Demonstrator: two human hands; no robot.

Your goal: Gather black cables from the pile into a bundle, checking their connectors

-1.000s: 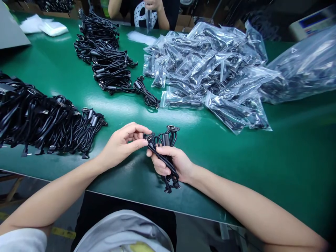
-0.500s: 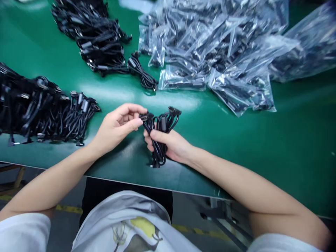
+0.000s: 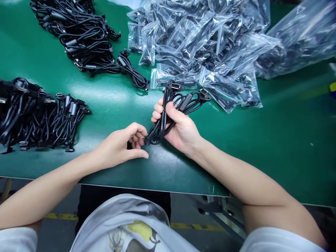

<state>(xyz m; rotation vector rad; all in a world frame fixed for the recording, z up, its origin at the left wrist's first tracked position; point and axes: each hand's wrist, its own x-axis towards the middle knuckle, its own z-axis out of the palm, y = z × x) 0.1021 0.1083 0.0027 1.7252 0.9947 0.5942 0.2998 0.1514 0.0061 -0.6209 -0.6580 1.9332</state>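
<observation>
L cable pile [image 3: 39, 115]: blk coils packed side by side on green table [image 3: 249, 140]; cut off at L edge of view, so count n/a; metal-rimmed ports & small plugs visible at ends.
Upper cable pile [image 3: 81, 38]: blk coils w/ grey sleeves, stacked; cut off at top edge, lower layers hidden.
L hand [image 3: 123, 143]: thumb & fingers apart, fingers part-curled, just beside low end of held cables; whether fingertips touch plug there: can't tell.
White sheet [image 3: 126, 2]: mostly cut off at top; type unclear.
Lone coil [image 3: 133, 73]: 1 blk, btwn upper pile & bags, on table.
Held cables [image 3: 163, 120]: blk, glossy, looped; at least 2 coils, exact no. unclear; 2 flanged heads w/ metal-rimmed ports fanned apart at far end; grey sleeve nr R head; small plugs at low L end, detail too small; mid-section part hidden by R thumb.
R hand [image 3: 183, 129]: clamped on held cables, thumb across front, fingers behind & part hidden; heads stick out beyond grip, plugs point twd L hand.
Small clear bags [image 3: 199, 45]: heaped, dark contents blurred by glare; top cut off.
Lg clear bag [image 3: 301, 42]: dark contents, indistinct; cut off at R.
Yellow item [image 3: 333, 87]: R edge, mostly cut off; ID unclear.
</observation>
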